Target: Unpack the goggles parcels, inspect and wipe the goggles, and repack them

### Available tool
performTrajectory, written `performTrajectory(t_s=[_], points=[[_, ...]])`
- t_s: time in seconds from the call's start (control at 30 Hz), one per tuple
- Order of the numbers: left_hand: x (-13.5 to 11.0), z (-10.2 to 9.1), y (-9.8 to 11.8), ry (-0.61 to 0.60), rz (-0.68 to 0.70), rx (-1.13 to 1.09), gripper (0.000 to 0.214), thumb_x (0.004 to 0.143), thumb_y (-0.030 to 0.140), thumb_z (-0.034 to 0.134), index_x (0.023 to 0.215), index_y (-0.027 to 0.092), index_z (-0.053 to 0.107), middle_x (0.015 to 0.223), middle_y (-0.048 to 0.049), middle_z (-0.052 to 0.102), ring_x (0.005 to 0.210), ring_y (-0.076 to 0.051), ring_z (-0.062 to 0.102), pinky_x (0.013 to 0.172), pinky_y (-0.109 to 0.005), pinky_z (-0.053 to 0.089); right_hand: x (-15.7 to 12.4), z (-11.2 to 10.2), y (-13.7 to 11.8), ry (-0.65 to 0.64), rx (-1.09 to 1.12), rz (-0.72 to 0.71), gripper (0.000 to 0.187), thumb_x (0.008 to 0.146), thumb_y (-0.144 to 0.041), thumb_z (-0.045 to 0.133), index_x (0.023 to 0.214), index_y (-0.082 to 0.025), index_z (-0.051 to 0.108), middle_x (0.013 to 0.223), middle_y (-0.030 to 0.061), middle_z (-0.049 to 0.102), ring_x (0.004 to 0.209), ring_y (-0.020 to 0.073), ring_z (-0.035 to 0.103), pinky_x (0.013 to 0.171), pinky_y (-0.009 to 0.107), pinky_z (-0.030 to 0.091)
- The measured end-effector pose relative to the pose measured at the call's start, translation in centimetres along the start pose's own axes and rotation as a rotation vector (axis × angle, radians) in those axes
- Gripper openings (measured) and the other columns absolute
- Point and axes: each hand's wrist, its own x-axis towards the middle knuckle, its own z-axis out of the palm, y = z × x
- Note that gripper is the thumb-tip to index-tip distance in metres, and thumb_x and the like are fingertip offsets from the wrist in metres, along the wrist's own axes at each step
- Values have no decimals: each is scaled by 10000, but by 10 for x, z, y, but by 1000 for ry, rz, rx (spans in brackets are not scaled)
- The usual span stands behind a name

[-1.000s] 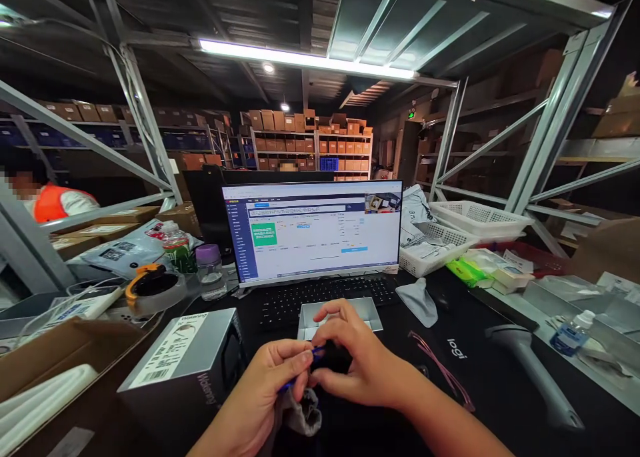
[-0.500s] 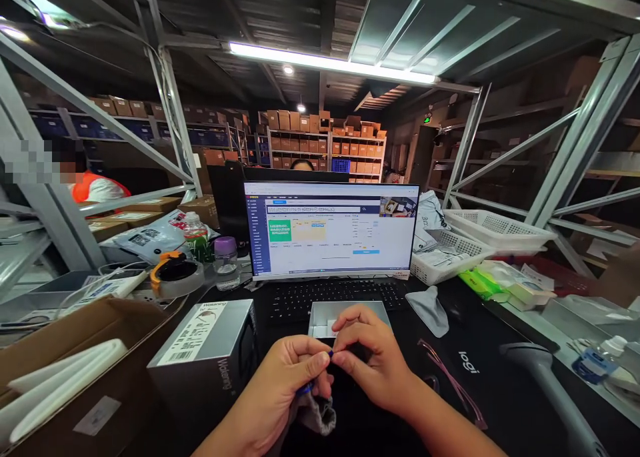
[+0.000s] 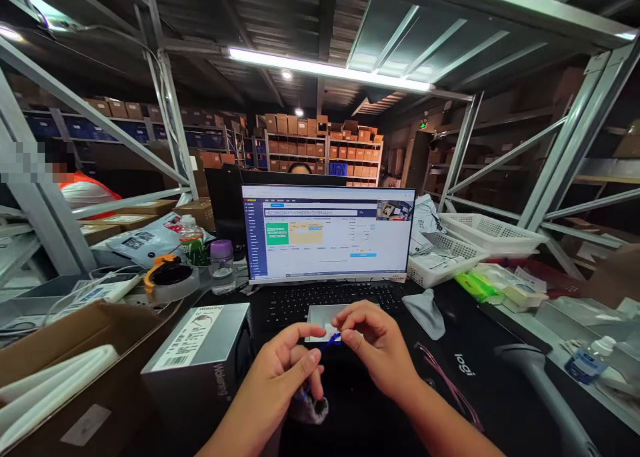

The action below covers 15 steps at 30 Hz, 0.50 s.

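Note:
My left hand (image 3: pixel 280 370) has its index finger and thumb apart, while its lower fingers curl around a grey fabric pouch (image 3: pixel 314 412) that hangs beneath it. From the pouch side a blue cord (image 3: pixel 333 339) runs across to my right hand (image 3: pixel 380 343), which pinches it between thumb and fingertips. Behind the hands an open grey box (image 3: pixel 315 314) sits before the keyboard, partly covered by my right hand. A closed grey product box (image 3: pixel 200 340) with a white label stands left of my left hand. Most of the pouch is hidden by my left hand.
A monitor (image 3: pixel 330 237) stands behind the keyboard (image 3: pixel 285 303). To the right lie a grey cloth pouch (image 3: pixel 425 313), a pink cord (image 3: pixel 450 383) and a barcode scanner (image 3: pixel 530 363). An open cardboard carton (image 3: pixel 95 377) is at left. White baskets (image 3: pixel 445 260) stand back right.
My left thumb and index finger have come apart from the pinch near my right hand. A longer stretch of blue cord shows between the hands. The view has shifted slightly.

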Motion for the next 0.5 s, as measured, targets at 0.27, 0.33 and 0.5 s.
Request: performTrajectory(t_s=[0.27,0.33,0.5], points=[[-1,0,0,-16,45,47,398,884,513,648,1123,204,570,548,17,671,585,-152,606,936,-372,497,6,-17,-2,95,30,-19,141,856,-332,755,787,-214,719,922,54,653,850,179,650,715,291,559],[-3,0,1,-21,44,65,393,901,512,627,1139,212,538,562,17,678,618,-159,617,950,-375,484,7,-19,-2,109,26,-32,132,860,-321,753,792,-214,716,910,47,639,830,170,640,691,278,549],[-6,-2,3,-10,61,126,414,918,531,597,1159,219,471,570,23,681,661,-168,620,958,-375,465,7,-35,-19,-42,-235,-50,149,937,-310,667,1056,-231,708,1091,74,689,999,207,667,910,370,527]])
